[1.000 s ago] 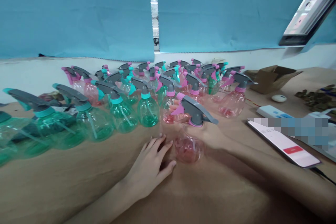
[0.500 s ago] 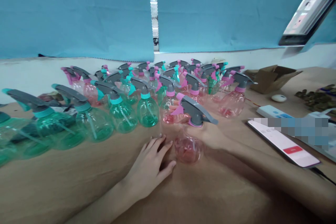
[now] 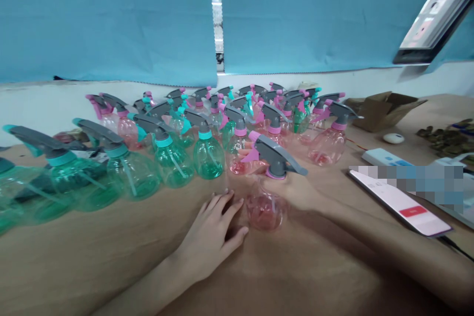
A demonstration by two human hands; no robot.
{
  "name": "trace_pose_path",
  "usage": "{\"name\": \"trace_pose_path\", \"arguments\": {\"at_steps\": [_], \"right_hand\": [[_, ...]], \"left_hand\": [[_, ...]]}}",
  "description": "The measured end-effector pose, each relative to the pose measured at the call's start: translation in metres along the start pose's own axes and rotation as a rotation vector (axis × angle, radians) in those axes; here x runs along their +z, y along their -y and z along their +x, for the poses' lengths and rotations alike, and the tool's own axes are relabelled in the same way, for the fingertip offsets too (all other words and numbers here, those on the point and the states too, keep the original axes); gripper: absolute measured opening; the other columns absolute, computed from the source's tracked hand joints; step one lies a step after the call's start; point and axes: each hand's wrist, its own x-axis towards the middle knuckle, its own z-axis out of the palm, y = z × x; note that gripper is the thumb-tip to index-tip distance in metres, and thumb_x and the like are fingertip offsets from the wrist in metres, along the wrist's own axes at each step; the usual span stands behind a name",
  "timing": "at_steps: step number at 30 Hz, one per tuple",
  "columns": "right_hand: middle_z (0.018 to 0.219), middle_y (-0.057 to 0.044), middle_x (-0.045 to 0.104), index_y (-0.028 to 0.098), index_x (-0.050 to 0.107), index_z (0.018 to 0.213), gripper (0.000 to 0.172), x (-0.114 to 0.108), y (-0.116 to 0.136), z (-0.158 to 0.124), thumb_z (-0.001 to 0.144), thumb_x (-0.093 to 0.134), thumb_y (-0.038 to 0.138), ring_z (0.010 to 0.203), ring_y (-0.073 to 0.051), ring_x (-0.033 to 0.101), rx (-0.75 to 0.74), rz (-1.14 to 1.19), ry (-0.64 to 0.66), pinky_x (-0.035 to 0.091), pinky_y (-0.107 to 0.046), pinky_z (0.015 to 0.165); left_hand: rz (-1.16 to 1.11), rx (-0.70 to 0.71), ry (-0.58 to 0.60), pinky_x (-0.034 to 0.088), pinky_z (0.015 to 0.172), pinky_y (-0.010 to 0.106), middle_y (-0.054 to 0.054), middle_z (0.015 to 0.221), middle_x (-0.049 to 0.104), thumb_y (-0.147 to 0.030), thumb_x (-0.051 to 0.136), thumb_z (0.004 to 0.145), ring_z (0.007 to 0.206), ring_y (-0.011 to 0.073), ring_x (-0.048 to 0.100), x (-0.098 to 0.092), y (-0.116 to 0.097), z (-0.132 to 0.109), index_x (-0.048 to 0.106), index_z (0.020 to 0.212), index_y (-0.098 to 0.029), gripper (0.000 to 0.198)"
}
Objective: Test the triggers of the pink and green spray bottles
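Note:
A pink-tinted spray bottle (image 3: 265,210) with a grey and pink trigger head stands upright close in front of me. My left hand (image 3: 211,229) lies palm down on the table just left of it, fingers spread and holding nothing. Behind the bottle's neck is my right hand (image 3: 296,188), partly hidden by the bottle and its trigger head. Its fingers stretch out to the left, apart from each other, near another pink spray bottle (image 3: 237,165). A green spray bottle (image 3: 208,160) with a turquoise collar stands beyond my left fingertips.
Several green spray bottles (image 3: 133,177) line the left side, with more pink and green ones crowded behind. At right lie a phone (image 3: 396,197), a white power strip (image 3: 385,157), a white oval object (image 3: 393,138) and an open cardboard box (image 3: 385,111). A blue curtain (image 3: 111,19) hangs behind.

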Motion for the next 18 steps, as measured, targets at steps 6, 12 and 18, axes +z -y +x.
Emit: {"name": "trace_pose_path", "arguments": {"at_steps": [6, 12, 18], "right_hand": [[0.071, -0.005, 0.062, 0.024, 0.056, 0.064, 0.018, -0.0013, 0.0022, -0.0007, 0.062, 0.048, 0.040, 0.075, -0.023, 0.060, 0.038, 0.001, 0.007, 0.053, -0.038, 0.068], [0.076, -0.006, 0.066, 0.023, 0.057, 0.066, 0.023, -0.0002, 0.0008, -0.0011, 0.064, 0.048, 0.044, 0.077, -0.024, 0.062, 0.030, 0.016, 0.010, 0.053, -0.041, 0.073], [0.067, -0.002, 0.064, 0.025, 0.056, 0.061, 0.016, -0.0026, 0.0032, -0.0009, 0.065, 0.049, 0.038, 0.074, -0.022, 0.061, -0.034, 0.004, 0.000, 0.054, -0.034, 0.066]], "left_hand": [[-0.002, -0.003, 0.002, 0.032, 0.099, 0.049, 0.012, 0.136, 0.041, -0.041, 0.047, 0.089, 0.125, 0.0302, 0.035, 0.0002, 0.0005, 0.0000, 0.047, 0.128, -0.018, 0.046], [-0.008, -0.005, 0.002, 0.032, 0.100, 0.049, 0.012, 0.136, 0.042, -0.041, 0.048, 0.089, 0.125, 0.0302, 0.035, -0.0013, -0.0011, 0.0006, 0.047, 0.128, -0.017, 0.046], [-0.014, -0.008, -0.003, 0.033, 0.098, 0.050, 0.012, 0.136, 0.042, -0.040, 0.048, 0.089, 0.124, 0.0302, 0.036, -0.0007, -0.0008, -0.0001, 0.047, 0.128, -0.018, 0.045]]}}
